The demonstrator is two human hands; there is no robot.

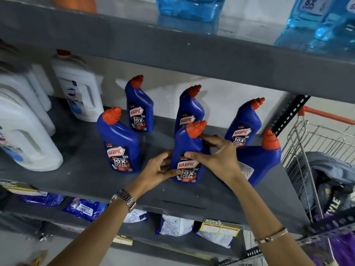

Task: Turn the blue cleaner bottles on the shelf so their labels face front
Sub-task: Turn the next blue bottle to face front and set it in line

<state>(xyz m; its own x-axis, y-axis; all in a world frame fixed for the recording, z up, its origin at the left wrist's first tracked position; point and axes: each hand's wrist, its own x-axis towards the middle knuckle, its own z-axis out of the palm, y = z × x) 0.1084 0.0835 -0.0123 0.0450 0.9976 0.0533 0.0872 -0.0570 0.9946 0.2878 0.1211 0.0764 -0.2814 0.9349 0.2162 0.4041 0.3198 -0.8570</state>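
Observation:
Several blue cleaner bottles with red caps stand on the grey shelf (80, 169). The front middle bottle (187, 148) shows its label to the front. My left hand (159, 169) grips its lower left side and my right hand (217, 156) grips its right side and neck. The front left bottle (120, 144), back left bottle (139, 106), back middle bottle (189, 108) and back right bottle (244, 123) also show front labels. The front right bottle (259, 160) is turned, with its white back label toward me, partly hidden behind my right wrist.
White jugs (25, 135) fill the shelf's left end, one more white jug (78, 89) behind. Light blue bottles (324, 24) sit on the shelf above. A wire shopping cart (317, 154) stands at the right. Packets (84, 208) lie on the shelf below.

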